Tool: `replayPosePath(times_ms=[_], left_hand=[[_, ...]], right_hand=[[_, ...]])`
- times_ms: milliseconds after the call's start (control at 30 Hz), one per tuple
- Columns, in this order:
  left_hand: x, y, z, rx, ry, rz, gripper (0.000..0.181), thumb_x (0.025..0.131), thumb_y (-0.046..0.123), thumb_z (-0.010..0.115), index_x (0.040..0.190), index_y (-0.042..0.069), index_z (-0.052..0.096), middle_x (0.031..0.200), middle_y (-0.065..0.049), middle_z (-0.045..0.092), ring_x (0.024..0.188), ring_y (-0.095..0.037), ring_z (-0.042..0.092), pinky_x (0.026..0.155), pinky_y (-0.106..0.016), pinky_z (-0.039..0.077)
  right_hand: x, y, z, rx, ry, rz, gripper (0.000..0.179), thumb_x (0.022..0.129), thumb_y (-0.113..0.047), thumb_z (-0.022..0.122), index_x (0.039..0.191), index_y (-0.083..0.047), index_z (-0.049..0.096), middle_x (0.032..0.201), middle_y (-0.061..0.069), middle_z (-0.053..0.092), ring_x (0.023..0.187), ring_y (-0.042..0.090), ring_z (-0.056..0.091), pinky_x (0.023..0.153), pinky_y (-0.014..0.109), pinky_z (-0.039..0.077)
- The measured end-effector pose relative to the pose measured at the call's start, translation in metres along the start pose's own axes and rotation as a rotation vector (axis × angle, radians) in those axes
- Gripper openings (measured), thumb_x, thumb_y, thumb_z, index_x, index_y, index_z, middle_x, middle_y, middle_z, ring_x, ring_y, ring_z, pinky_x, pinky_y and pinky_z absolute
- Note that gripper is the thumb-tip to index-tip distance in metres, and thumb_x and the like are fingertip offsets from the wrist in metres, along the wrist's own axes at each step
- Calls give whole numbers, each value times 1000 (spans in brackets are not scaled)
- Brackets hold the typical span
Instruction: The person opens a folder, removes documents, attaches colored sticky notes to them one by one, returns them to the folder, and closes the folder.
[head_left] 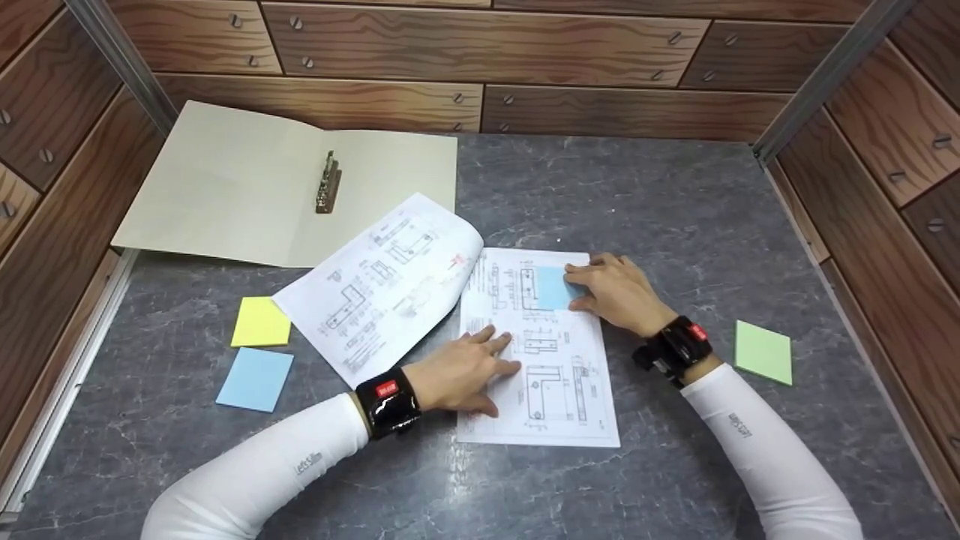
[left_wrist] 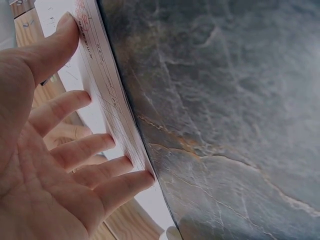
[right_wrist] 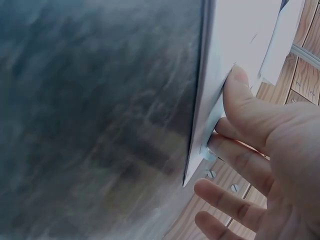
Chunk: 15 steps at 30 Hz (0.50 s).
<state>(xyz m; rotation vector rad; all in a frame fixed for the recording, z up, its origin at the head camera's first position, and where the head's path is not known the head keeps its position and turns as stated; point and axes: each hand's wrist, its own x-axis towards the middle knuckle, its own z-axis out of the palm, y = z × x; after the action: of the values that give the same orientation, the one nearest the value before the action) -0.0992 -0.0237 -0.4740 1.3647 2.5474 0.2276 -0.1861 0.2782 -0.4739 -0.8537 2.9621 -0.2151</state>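
A printed sheet of technical drawings (head_left: pixel 487 424) lies on the grey marbled table. My left hand (head_left: pixel 461 373) rests on it with spread fingers, fingertips down on the paper; the left wrist view shows the palm and fingers (left_wrist: pixel 75 107) extended along the sheet's edge. Over the drawing at the upper right lies a light blue sticky note (head_left: pixel 551 290). My right hand (head_left: pixel 622 296) holds its right edge between thumb and fingers, close on the paper. In the right wrist view the thumb (right_wrist: pixel 240 90) and first fingers meet the note, the other fingers apart from it.
Left of the sheet, a second drawing sheet (head_left: pixel 390 292) lies with its right side curling up, overlapping an open beige folder (head_left: pixel 217 180) with a metal clip (head_left: pixel 328 187). Yellow (head_left: pixel 261 321) and blue (head_left: pixel 255 379) note pads sit at left, a green pad (head_left: pixel 763 352) at right. Wood-patterned panels (head_left: pixel 480 45) enclose the table.
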Motion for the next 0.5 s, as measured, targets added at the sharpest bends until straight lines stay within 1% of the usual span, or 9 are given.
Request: replayPosePath(times_ms=[167,500], left_hand=[[0,-1,1,27,24,39,74,84,49,82,146,14,61,154,-28,45,140,-51,44,118,-51,38],[-1,-1,0,7,8,18,76,84,49,82,148,15,59,156,-27,42,142,-51,41,119,-54,37]], right_hand=[[-4,5,-1,9,16,3,53,88,-31,83,136,-11,70,148,9,58,128,41,53,103,61,43],[-11,12,0,29,41,25,52,88,-27,83,135,-10,70,146,8,61,126,41,54,103,64,43]])
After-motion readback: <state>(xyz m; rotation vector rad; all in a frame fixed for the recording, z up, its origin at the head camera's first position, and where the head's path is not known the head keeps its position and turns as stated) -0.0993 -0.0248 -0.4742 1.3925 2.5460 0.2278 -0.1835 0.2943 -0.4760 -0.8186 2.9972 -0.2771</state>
